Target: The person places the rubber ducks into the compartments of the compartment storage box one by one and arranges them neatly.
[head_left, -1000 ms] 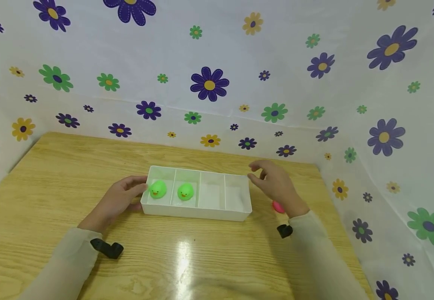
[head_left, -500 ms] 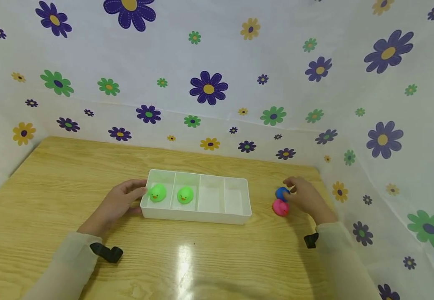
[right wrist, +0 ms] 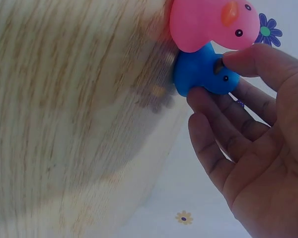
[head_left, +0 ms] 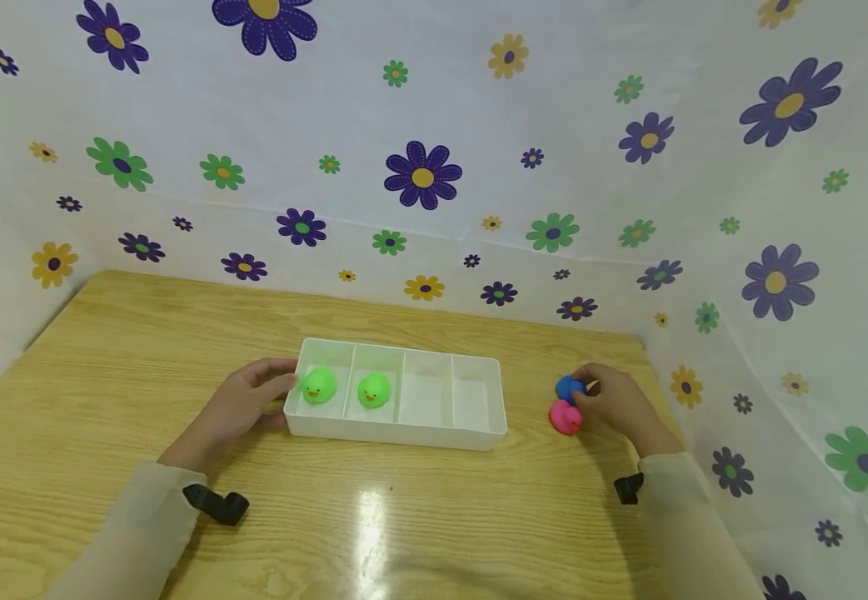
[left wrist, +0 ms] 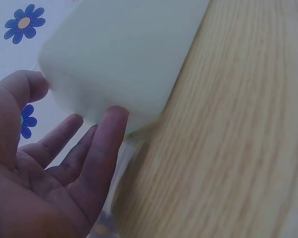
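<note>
In the head view, my left hand (head_left: 242,404) touches the left end of a white four-compartment box (head_left: 396,431). The left wrist view shows its thumb at the rim and loosely bent fingers against the end wall of the box (left wrist: 119,54). One green rubber duck (head_left: 319,386) sits in the leftmost compartment and another green rubber duck (head_left: 374,390) in the second. My right hand (head_left: 617,404) pinches a blue rubber duck (right wrist: 193,72) between thumb and fingers. A pink rubber duck (head_left: 566,417) stands against the blue one, on its near side in the head view.
All of this stands on a wooden table (head_left: 434,517). White cloth (head_left: 314,92) with printed flowers hangs behind it and at both sides. The two right compartments of the box hold nothing. Black wrist cameras (head_left: 217,505) sit at my cuffs.
My right hand has moved right from the box's right end to the blue duck and now pinches it. My left hand has stayed at the box.
</note>
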The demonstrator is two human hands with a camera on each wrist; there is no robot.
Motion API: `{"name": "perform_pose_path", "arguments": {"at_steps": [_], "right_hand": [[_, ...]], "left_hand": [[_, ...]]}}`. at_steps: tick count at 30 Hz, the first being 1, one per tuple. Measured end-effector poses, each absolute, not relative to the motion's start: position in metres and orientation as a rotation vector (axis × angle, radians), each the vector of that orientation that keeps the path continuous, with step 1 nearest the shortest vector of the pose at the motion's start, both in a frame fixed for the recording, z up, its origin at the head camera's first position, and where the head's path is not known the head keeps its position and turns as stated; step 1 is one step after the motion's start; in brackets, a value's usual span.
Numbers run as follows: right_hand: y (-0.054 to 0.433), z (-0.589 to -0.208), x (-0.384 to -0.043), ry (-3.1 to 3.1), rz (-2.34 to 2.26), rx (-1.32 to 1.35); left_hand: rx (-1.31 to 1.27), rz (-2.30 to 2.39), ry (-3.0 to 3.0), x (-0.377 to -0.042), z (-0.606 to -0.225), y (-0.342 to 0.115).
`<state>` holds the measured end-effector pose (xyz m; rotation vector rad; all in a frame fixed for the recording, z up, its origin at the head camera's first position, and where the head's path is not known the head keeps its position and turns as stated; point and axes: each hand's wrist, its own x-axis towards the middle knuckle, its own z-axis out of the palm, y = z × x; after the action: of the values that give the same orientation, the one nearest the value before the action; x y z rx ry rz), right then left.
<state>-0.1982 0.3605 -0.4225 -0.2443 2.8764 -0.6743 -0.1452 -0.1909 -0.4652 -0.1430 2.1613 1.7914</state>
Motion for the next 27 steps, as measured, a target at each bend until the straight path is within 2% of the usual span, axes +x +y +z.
{"name": "perform_pose_path", "arguments": {"at_steps": [27], "right_hand": [[0.3609,-0.4259,-0.1944,2.88,-0.687,-0.196]], "left_hand": [[-0.137,1.801,2.153,-0.1444,-0.4647,-0.1895]]}}
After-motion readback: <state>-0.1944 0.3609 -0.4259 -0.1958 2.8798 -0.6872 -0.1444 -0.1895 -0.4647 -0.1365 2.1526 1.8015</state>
